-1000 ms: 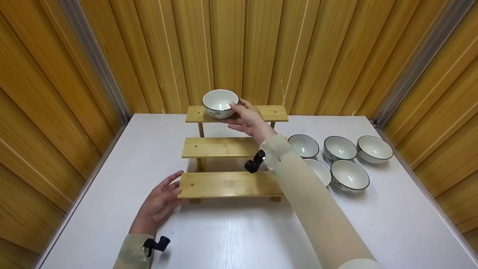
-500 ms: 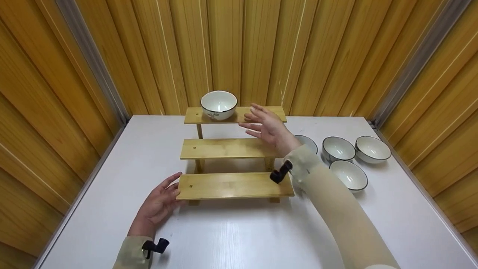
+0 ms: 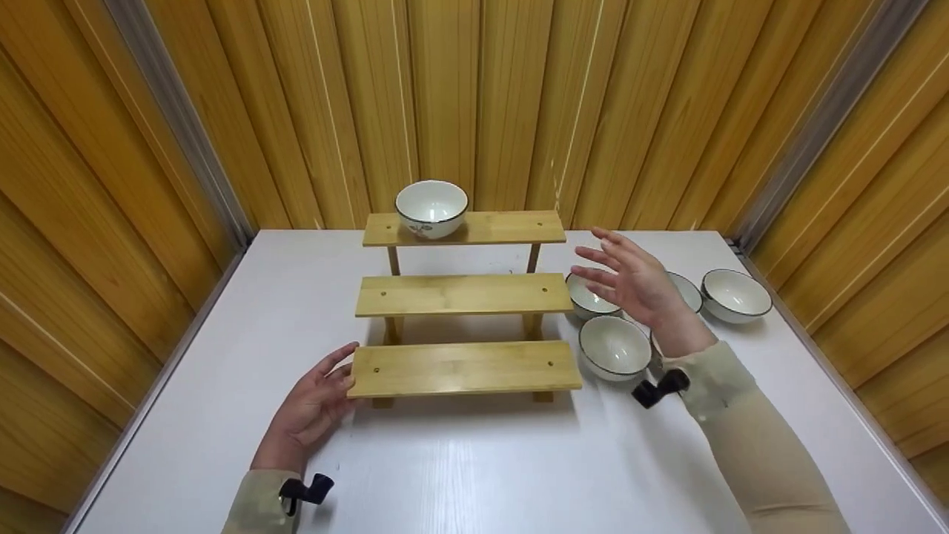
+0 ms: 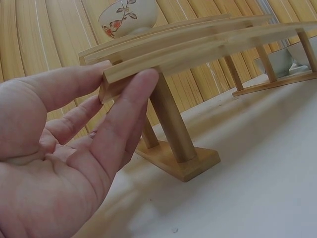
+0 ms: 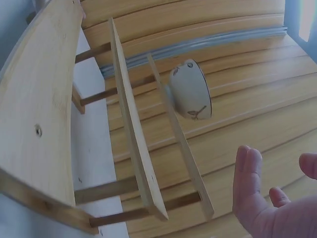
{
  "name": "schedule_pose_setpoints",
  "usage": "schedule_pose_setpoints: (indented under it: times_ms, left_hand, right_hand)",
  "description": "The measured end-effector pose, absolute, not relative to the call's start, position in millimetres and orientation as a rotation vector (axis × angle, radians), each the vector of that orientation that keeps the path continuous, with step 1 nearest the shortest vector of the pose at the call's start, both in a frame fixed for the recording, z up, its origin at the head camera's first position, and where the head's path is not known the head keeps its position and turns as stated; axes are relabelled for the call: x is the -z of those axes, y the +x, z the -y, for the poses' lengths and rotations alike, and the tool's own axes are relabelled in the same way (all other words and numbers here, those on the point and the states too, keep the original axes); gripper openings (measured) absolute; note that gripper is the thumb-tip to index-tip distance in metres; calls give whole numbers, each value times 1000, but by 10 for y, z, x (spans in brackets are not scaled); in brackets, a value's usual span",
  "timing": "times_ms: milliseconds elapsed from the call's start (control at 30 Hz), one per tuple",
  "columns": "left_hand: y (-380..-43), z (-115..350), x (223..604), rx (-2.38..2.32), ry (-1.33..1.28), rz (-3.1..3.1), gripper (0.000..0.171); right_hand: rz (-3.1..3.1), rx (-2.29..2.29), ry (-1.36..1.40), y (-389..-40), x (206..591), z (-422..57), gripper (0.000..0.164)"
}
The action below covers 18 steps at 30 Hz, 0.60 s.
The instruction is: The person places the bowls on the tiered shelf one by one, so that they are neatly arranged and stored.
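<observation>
A three-tier wooden shelf stand (image 3: 465,368) stands on the white table. One white bowl with a dark rim and a flower pattern (image 3: 431,209) sits upright on the left part of its top tier. At the left end of the lowest tier, my left hand (image 3: 315,404) holds the board's edge between thumb and fingers, seen closely in the left wrist view. My right hand (image 3: 641,285) is in the air over several similar bowls (image 3: 614,348) to the right of the stand. Its fingers are spread and hold nothing. Hand and forearm partly hide some bowls.
The loose bowls stand close together, with the farthest right one (image 3: 736,297) near the table's right side. Wood-panelled walls (image 3: 511,111) enclose the white table (image 3: 452,475) at the back and sides.
My right hand has let go of the bowl on the top tier and moved right, over the other bowls. My left hand has stayed at the stand's lowest board.
</observation>
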<state>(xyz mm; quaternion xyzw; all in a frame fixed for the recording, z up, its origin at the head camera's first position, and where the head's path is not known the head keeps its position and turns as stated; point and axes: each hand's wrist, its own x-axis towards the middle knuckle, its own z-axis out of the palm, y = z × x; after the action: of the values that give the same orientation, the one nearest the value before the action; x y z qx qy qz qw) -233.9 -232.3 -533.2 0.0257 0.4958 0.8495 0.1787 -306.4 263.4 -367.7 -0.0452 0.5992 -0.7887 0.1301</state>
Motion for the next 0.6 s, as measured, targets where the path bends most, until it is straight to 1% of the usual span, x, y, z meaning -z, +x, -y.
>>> schedule_pose_setpoints:
  times_ms: [200, 400, 500, 600]
  left_hand:
    - [-2344, 2320, 5315, -2410, 31, -1390, 70]
    - [-2345, 2318, 5331, -2404, 66, -1400, 70]
    - [-2346, 2325, 5345, -2393, 105, -1414, 68]
    - [-2350, 2328, 5353, -2388, 129, -1428, 65]
  right_hand:
    - [-1726, 2338, -152, -2799, 3800, -3150, 27]
    - [-1706, 2411, -205, -2536, 3982, -3619, 25]
    - [-1711, 2470, -170, -2418, 4094, -3847, 24]
    - [-1715, 2526, -69, -2317, 4208, -4073, 21]
